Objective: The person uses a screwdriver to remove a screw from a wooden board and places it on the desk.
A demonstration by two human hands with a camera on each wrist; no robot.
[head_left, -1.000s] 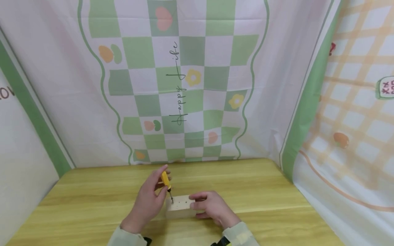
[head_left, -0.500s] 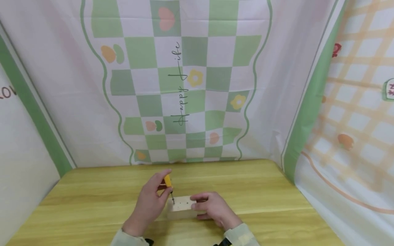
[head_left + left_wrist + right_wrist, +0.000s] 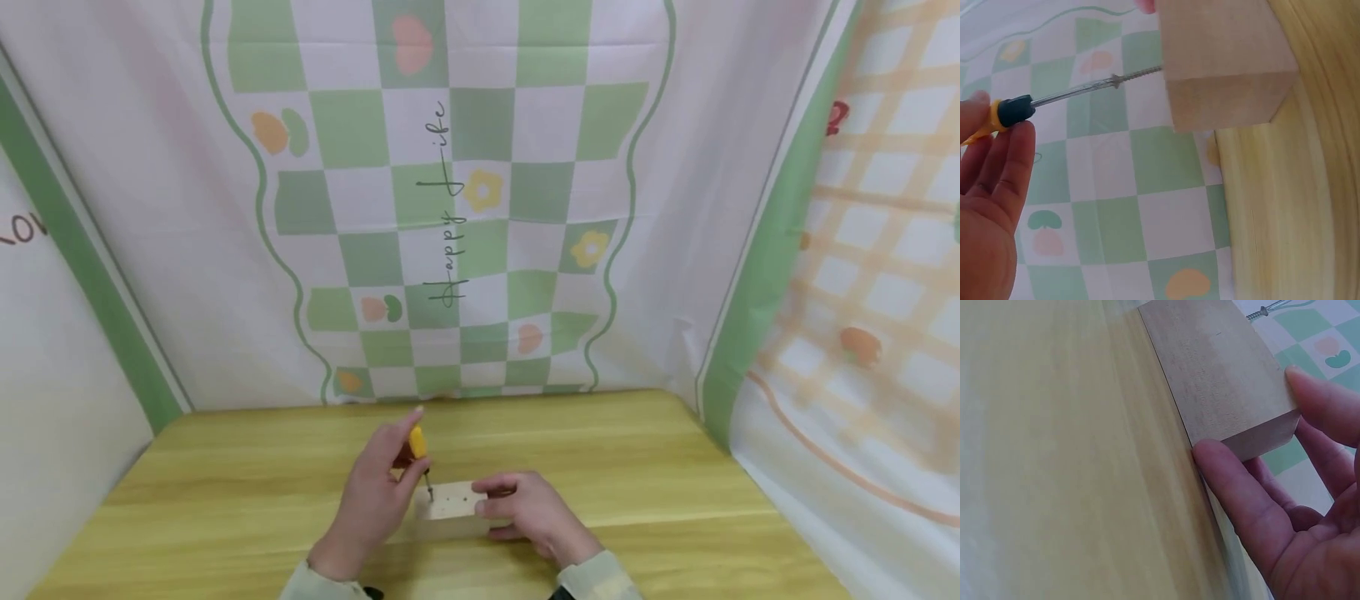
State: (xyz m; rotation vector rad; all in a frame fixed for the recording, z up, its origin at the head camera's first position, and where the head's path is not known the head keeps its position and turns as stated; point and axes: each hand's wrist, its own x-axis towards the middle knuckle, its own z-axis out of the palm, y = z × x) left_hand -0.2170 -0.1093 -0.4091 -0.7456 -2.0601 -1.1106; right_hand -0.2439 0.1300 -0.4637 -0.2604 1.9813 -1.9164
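My left hand (image 3: 371, 500) pinches the yellow handle of a screwdriver (image 3: 417, 442) between thumb and fingers, above the left end of a pale wooden block (image 3: 453, 528). In the left wrist view, the metal shaft (image 3: 1075, 92) lines up with a screw (image 3: 1138, 74), whose far end meets the block's face. Part of the screw's thread stands out of the wood. The block lies on the table, with a few small dark holes or marks on its top. My right hand (image 3: 536, 517) grips its right end, thumb and fingers on opposite faces.
The wood-grain table (image 3: 225, 492) stretches around both hands. Behind its far edge hangs a white and green checked cloth (image 3: 420, 250) with printed flowers and lettering. A cloth with an orange grid (image 3: 870, 275) hangs on the right side.
The head view has turned slightly left, so everything sits further right. The screwdriver stands a little more upright, and the left fingers have shifted around its handle. The right hand keeps its hold on the block.
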